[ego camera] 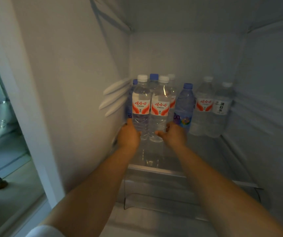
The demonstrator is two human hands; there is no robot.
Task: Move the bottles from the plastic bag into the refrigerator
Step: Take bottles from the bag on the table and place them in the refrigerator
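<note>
White-capped clear bottles (pixel 141 101) with red-white labels, blue-capped bluish bottle (pixel 184 106), white refrigerator wall (pixel 77 65)

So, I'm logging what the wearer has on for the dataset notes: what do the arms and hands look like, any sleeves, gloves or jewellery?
Both forearms are bare, and the left hand and right hand wear no gloves. No watch or rings show. A bit of white fabric sits near the left upper arm, possibly a short sleeve.

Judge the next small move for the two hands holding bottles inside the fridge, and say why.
Probably lower both bottles onto the glass shelf and let go. The left hand grips one red-labelled bottle near its base, the right hand grips the other red-labelled bottle. Both are upright, just in front of the bottles at the back left; whether their bases touch the shelf is unclear.
</note>
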